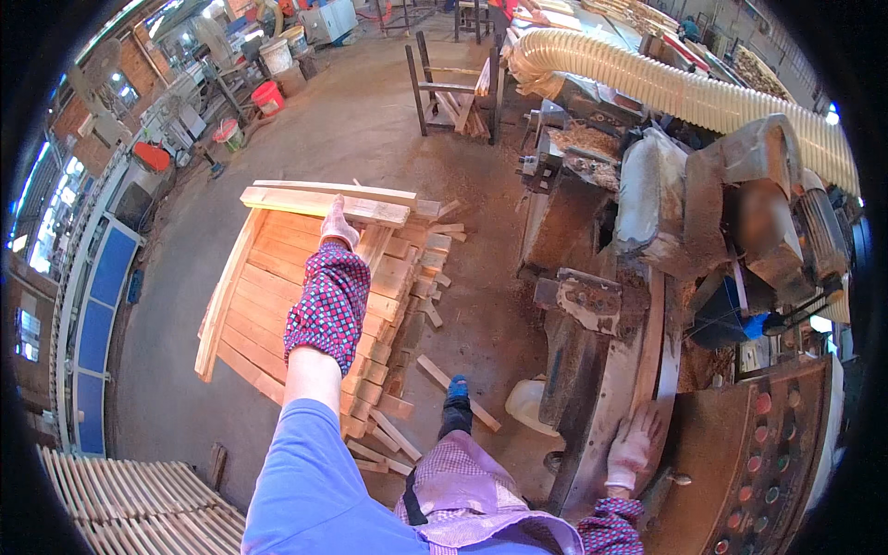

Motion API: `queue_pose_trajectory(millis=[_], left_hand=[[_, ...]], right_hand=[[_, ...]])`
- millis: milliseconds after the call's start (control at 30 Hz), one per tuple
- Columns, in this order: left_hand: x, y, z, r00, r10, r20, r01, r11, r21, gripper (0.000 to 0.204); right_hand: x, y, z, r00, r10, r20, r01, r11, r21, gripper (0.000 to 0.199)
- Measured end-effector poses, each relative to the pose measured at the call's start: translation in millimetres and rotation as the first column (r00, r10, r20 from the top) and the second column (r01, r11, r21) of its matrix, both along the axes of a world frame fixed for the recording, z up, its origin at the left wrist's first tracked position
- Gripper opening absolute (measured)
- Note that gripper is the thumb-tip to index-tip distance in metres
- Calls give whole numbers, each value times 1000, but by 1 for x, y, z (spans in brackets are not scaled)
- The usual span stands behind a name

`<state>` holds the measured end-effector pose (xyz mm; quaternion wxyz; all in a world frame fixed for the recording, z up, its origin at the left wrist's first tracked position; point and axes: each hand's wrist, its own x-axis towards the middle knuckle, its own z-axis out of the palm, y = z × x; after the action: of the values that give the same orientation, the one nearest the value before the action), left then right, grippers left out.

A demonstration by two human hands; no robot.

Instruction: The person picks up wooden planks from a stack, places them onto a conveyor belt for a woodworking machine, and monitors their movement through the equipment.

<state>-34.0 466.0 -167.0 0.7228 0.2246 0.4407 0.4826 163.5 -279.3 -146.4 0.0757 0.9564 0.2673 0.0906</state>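
The wooden plank (pixel 324 204) lies atop the stacked boards (pixel 305 305), gloved left hand (pixel 338 227) flat on it, right hand (pixel 634 449) resting open on the machine edge (pixel 601 407).

The left arm stretches forward and away from the body, nearly straight, in a blue short sleeve and a checked red-and-blue forearm cover. The left hand (pixel 338 225), gloved in white, lies palm down with fingers closed together. The right hand (pixel 635 446), also gloved, rests low with fingers spread flat, wrist bent.
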Motion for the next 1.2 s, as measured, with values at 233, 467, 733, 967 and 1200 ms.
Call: queue_pose_trajectory(millis=[233,467,733,967,1200], left_hand=[[-22,-72,20,974,-107,201,53,965,256,35],[-41,-332,89,948,-284,141,234,927,293,47],[-10,-500,99,878,-478,20,472,872,131,46],[1,-570,57,714,-695,-89,700,703,124,50],[-9,-575,41,628,-774,-80,777,629,4,44]], right_hand=[[84,57,-4,998,-41,-39,43,998,34,53],[-53,176,109,527,733,-430,-51,532,845,52],[-151,111,110,452,671,-588,4,658,753,90],[-243,-61,97,712,108,-694,412,736,537,78],[-139,-62,23,989,-61,-133,62,998,1,65]])
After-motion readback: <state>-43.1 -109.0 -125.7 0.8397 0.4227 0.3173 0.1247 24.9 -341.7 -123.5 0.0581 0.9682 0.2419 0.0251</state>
